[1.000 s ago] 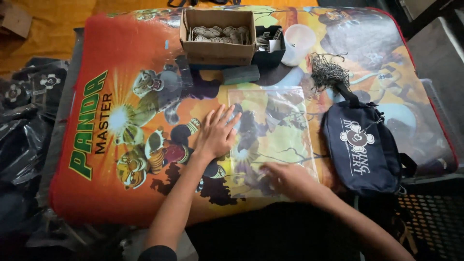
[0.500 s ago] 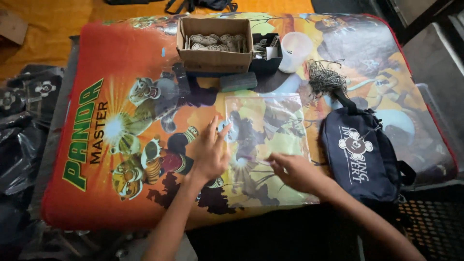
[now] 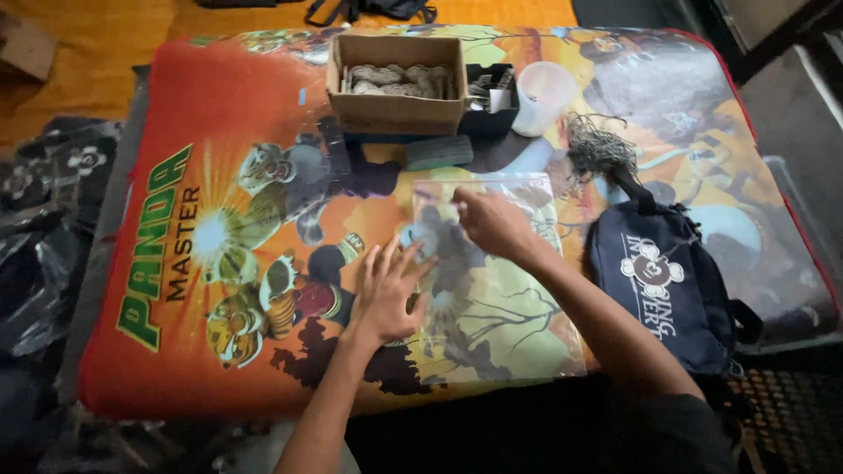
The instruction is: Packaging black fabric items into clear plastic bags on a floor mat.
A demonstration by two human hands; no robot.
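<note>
surface: a padded mat (image 3: 219, 114) with a bright cartoon print in orange and green is spread flat; everything lies on it.
clear bag: a transparent plastic bag (image 3: 505, 325) is laid flat at the middle of the mat, long side running away from the person, near edge close to the mat's front edge.
left hand: left hand (image 3: 386, 294) is pressed palm-down on the clear bag's left edge, fingers spread wide, nothing held, only pinning.
right hand: right hand (image 3: 492, 224) is set on the far half of the clear bag, fingers curled loosely on the film; whether the film is pinched cannot be told.
cardboard box: an open brown box (image 3: 395, 105) is seen beyond the clear bag's far edge, small pale pieces stacked inside; what they are is too small to tell.
black tray: a small dark tray (image 3: 487, 92) touches the box's right side.
white cup: a pale plastic cup (image 3: 543, 96) stands just right of the tray, beyond the clear bag.
string bundle: a tangle of thin cord (image 3: 597, 149) lies off the clear bag's far right corner.
dark pouch: a navy zip pouch (image 3: 659, 281) lies just right of the clear bag, strap reaching up to the cord.
step judged: the clear bag is being flattened and smoothed.
how done well: the left palm is best kept firm as anchor while strokes are made outward from it, so air is pushed toward the open end and no creases are trapped.
risk: slick film may slide on the print if the pinning pressure is eased.
</note>
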